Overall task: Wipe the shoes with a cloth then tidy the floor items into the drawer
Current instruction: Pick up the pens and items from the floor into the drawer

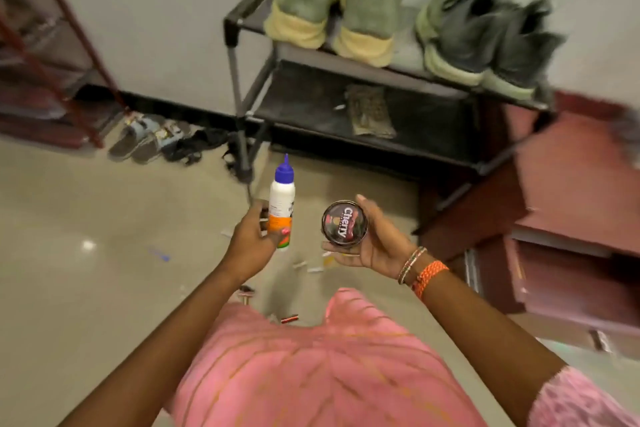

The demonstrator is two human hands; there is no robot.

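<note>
My left hand (251,237) grips a white glue bottle (281,204) with a blue nozzle and orange label, held upright above the floor. My right hand (372,243) holds a round black shoe polish tin (344,224) marked Cherry, its lid facing me. Two green suede shoes (332,10) and two dark grey sneakers (485,35) stand on the top shelf of a black shoe rack (242,21). A folded brownish cloth (369,111) lies on the rack's lower shelf. A reddish wooden drawer unit (575,211) stands at the right with a drawer pulled out.
Small scraps and bits (304,265) litter the beige floor below my hands, with a blue piece (161,255) to the left. Sandals (149,139) lie by the wall left of the rack. A red metal shelf (52,55) stands at far left.
</note>
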